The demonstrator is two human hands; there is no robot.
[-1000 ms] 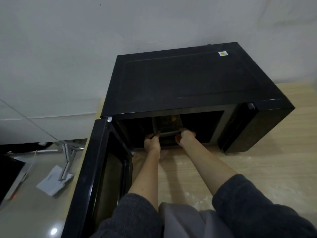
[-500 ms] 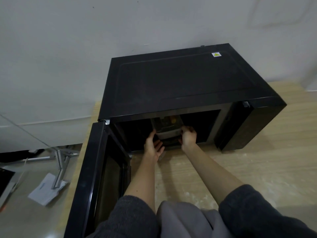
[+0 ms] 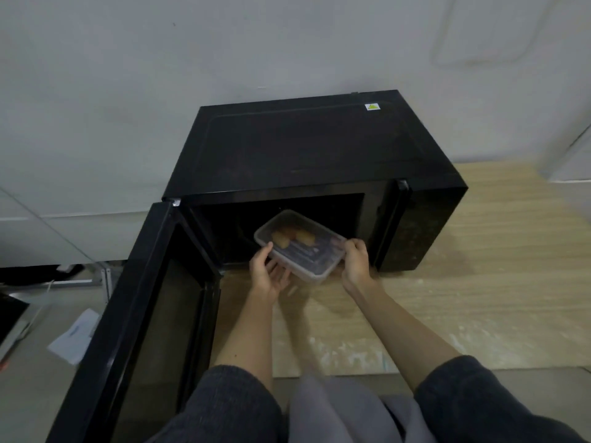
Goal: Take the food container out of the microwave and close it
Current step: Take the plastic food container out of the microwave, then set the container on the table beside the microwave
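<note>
Before the microwave (image 3: 307, 148), its door (image 3: 140, 314) flanks the container (image 3: 300, 247).

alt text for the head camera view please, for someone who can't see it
Two bare hands, left hand and right hand, hold a clear food container tilted at the mouth of an open black microwave. Its door swings out left; it sits on a wooden table.

Plain indoor room, black microwave (image 3: 307, 161), wooden table (image 3: 479, 282), white wall (image 3: 160, 75)

Door (image 3: 144, 314) cut off below, left hand (image 3: 267, 276) fingers hidden under container (image 3: 299, 246)
</note>
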